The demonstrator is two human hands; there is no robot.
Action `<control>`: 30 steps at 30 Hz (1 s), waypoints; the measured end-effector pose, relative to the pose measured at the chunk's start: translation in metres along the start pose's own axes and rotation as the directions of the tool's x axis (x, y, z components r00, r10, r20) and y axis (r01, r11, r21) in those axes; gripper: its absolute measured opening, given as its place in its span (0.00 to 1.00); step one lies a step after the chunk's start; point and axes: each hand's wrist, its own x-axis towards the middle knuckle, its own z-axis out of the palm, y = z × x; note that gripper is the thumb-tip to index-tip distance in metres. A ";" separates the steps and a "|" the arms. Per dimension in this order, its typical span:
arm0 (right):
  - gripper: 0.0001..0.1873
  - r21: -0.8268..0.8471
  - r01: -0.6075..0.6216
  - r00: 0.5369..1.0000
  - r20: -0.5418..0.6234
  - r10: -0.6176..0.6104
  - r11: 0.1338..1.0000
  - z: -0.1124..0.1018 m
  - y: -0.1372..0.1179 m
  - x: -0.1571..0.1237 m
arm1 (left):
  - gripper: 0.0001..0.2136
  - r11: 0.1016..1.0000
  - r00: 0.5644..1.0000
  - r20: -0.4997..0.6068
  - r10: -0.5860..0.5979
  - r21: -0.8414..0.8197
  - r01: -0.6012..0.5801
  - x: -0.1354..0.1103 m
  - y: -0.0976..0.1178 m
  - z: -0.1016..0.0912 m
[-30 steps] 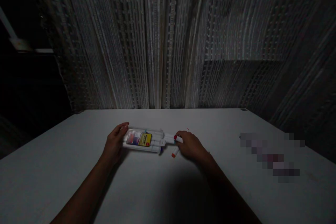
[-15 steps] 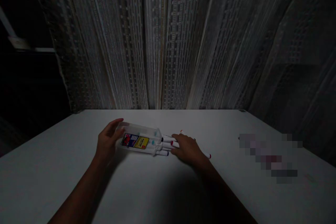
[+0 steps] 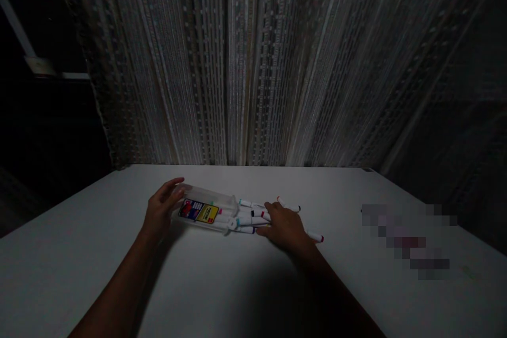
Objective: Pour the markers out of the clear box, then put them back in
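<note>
Translucent plastic forms the flat, long marker case with a yellow and dark label point(image 3: 225, 202), which you hold by its left end in your left hand point(image 3: 161, 207), thumb over the upper face and fingers wrapped behind, pinching that end firmly enough, it seems, to steady it. Gripping there leaves the mouth on the right uncovered, and it faces your right hand point(image 3: 285, 226), so the slim white markers with coloured caps point(image 3: 244, 221) have a straight path between the two. Several bridge that short gap in a loose row, some partly inside the case, others reaching under your right palm. Your right thumb and fingers are parted and lowered over the row, probably to keep the markers together; you cannot tell from this view whether they pinch any one of them. One white marker with a crimson cap point(image 3: 317, 237) pokes out on the near right side of your wrist, and another with a dark end point(image 3: 293, 207) lies just beyond your knuckles, all on the white tabletop point(image 3: 222, 285). Compared with half a second ago, the case sits a little farther left, more of the row shows at its mouth, a teal-ended marker is plain on the far side, and the crimson cap stands slightly farther right.
</note>
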 end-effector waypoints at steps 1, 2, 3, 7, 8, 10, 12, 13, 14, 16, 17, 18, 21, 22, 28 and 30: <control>0.35 -0.011 0.005 1.000 -0.017 -0.006 1.000 0.001 -0.002 -0.001 | 0.25 1.000 1.000 0.007 0.001 -0.001 -0.001 0.000 0.000 -0.001; 0.38 -0.022 0.010 0.999 -0.035 -0.011 1.000 0.003 -0.004 -0.002 | 0.25 1.000 1.000 0.015 0.002 -0.006 -0.002 0.000 0.000 -0.001; 0.40 -0.034 0.016 0.999 -0.051 -0.017 0.999 0.004 -0.006 -0.003 | 0.25 1.000 1.000 0.027 -0.002 -0.010 0.002 -0.001 0.001 -0.002; 0.45 -0.082 0.037 0.997 -0.068 -0.042 0.996 0.007 -0.018 -0.007 | 0.25 0.999 0.997 0.062 -0.047 -0.011 0.048 -0.006 0.004 -0.010; 0.47 -0.090 0.052 0.996 -0.069 -0.058 0.995 0.007 -0.021 -0.007 | 0.25 0.998 0.996 0.070 -0.055 -0.004 0.056 -0.007 0.004 -0.013; 0.51 -0.092 0.098 0.993 -0.060 -0.104 0.991 0.009 -0.026 -0.007 | 0.25 0.998 0.994 0.087 -0.061 0.009 0.061 -0.011 0.004 -0.019; 0.54 -0.073 0.158 0.987 -0.031 -0.160 0.985 0.012 -0.029 -0.005 | 0.25 0.997 0.991 0.106 -0.076 0.016 0.075 -0.015 0.005 -0.025; 0.54 -0.059 0.186 0.982 -0.013 -0.187 0.981 0.013 -0.030 -0.004 | 0.26 0.996 0.989 0.117 -0.091 0.017 0.090 -0.017 0.005 -0.028; 0.54 -0.045 0.211 0.977 0.002 -0.211 0.976 0.015 -0.031 -0.002 | 0.27 0.994 0.986 0.130 -0.107 0.019 0.105 -0.019 0.005 -0.030; 0.52 -0.026 0.250 0.968 0.016 -0.250 0.968 0.018 -0.032 0.000 | 0.28 0.992 0.981 0.151 -0.124 0.037 0.120 -0.022 0.005 -0.035; 0.52 -0.023 0.265 0.964 0.015 -0.265 0.964 0.019 -0.032 0.000 | 0.27 0.992 0.979 0.161 -0.121 0.057 0.113 -0.023 0.004 -0.038; 0.51 -0.023 0.277 0.961 0.010 -0.277 0.960 0.020 -0.032 0.000 | 0.27 0.992 0.979 0.171 -0.109 0.086 0.096 -0.024 0.004 -0.040; 0.49 -0.046 0.302 0.953 -0.016 -0.303 0.952 0.022 -0.032 -0.003 | 0.24 0.979 0.978 0.200 -0.056 0.204 0.015 -0.027 0.005 -0.048; 0.48 -0.056 0.307 0.951 -0.029 -0.309 0.950 0.023 -0.032 -0.005 | 0.23 0.968 0.976 0.214 -0.044 0.251 -0.012 -0.029 0.006 -0.050; 0.46 -0.061 0.303 0.948 -0.086 -0.307 0.951 0.026 -0.029 -0.014 | 0.26 0.833 0.928 0.371 0.016 0.509 -0.218 -0.038 0.017 -0.053; 0.46 -0.063 0.298 0.948 -0.100 -0.303 0.953 0.026 -0.028 -0.016 | 0.29 0.779 0.927 0.376 0.013 0.577 -0.245 -0.038 0.019 -0.054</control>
